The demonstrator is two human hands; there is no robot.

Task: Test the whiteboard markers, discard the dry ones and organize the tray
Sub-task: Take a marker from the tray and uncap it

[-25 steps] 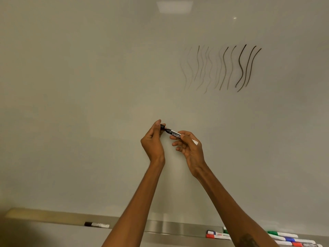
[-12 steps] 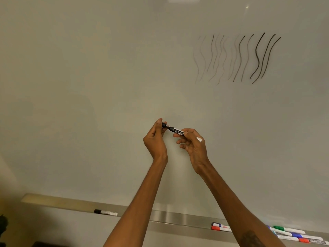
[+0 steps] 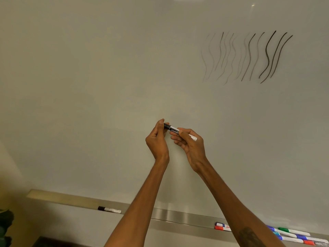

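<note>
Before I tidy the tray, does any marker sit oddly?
One black marker lies alone toward the left of the tray, far from the coloured markers clustered at its right end.

Wavy lines [image 3: 249, 56] sit upper right on the whiteboard [image 3: 106, 86], the tray [image 3: 170, 215] runs along its lower edge, one marker [image 3: 109, 209] lies left in it, and several markers [image 3: 292, 236] lie far right.

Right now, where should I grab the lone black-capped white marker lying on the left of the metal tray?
Pinch the black-capped white marker around its white barrel, coming from above and in front. It lies flat along the metal tray, nothing beside it, whiteboard behind.
</note>
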